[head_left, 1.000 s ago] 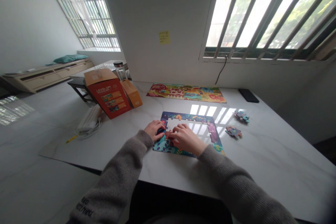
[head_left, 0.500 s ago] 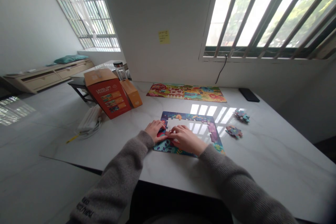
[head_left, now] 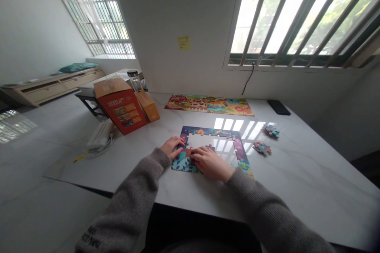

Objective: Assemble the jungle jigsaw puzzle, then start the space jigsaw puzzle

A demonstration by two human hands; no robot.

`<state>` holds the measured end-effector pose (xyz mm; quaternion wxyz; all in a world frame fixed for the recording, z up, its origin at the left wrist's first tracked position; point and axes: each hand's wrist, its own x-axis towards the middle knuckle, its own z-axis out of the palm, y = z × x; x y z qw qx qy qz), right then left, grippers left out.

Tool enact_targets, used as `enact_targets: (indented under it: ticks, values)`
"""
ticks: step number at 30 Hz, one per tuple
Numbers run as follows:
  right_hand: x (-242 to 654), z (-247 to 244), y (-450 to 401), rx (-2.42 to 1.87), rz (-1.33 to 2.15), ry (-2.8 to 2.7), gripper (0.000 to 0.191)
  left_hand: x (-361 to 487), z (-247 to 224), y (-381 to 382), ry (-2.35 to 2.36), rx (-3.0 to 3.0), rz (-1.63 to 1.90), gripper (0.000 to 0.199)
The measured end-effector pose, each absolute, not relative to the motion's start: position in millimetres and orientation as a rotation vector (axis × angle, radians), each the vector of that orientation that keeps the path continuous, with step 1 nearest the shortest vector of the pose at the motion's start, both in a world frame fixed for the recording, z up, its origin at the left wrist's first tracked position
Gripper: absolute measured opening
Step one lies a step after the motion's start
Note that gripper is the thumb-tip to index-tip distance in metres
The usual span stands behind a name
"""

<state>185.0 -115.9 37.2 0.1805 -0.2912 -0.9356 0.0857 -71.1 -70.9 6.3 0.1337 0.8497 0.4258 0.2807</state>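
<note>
A dark blue and purple puzzle border (head_left: 242,146) lies on the white table, its middle part unfilled. My left hand (head_left: 172,147) rests at its left edge, fingers apart and flat, holding nothing. Over the lower left part of the border lies my right hand (head_left: 212,163), its fingertips pressing at a reddish piece (head_left: 189,152); whether it grips anything is hidden. A loose dark piece (head_left: 211,147) shows just beyond the right hand's knuckles, inside the border. Two small heaps of pieces, one nearer (head_left: 262,148) and one farther (head_left: 271,131), are to the right.
A colourful assembled puzzle (head_left: 209,104) lies near the wall. The red puzzle box (head_left: 126,112) stands at the left, beside a white power strip (head_left: 101,134) with its cable. A black phone (head_left: 279,107) lies at the back right. A glass jar (head_left: 135,81) stands behind the box.
My left hand has drawn back a little to the left, its fingers flatter. My right hand has lowered and flattened, uncovering the loose dark piece. The view has shifted slightly.
</note>
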Motion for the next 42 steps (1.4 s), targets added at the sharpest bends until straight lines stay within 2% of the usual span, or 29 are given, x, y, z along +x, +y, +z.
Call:
enact_targets:
  ticks: [5, 10, 16, 22, 29, 32, 42]
  values:
    - [184, 38, -118, -0.843, 0.267, -2.632, 0.030, -77, 7, -76, 1.302, 2.457, 0.829, 0.017]
    - [205, 41, -106, -0.933, 0.238, -2.446, 0.040, -74, 3, -78, 1.354, 2.508, 0.757, 0.014]
    - [246, 36, -100, -1.030, 0.267, -2.347, 0.025, -74, -2, -72, 1.350, 2.489, 0.810, 0.016]
    - [286, 34, -104, -1.113, 0.237, -2.213, 0.028, -75, -5, -71, 1.326, 2.504, 0.844, 0.017]
    - [387, 9, -88, -1.652, -0.143, -1.872, 0.042, -74, 3, -75, 1.313, 2.532, 0.821, 0.021]
    - [418, -5, -80, -1.843, -0.169, -1.792, 0.046, -74, 3, -74, 1.313, 2.536, 0.830, 0.021]
    - [449, -2, -34, -2.008, -0.271, -1.533, 0.045, -74, 3, -73, 1.316, 2.524, 0.849, 0.022]
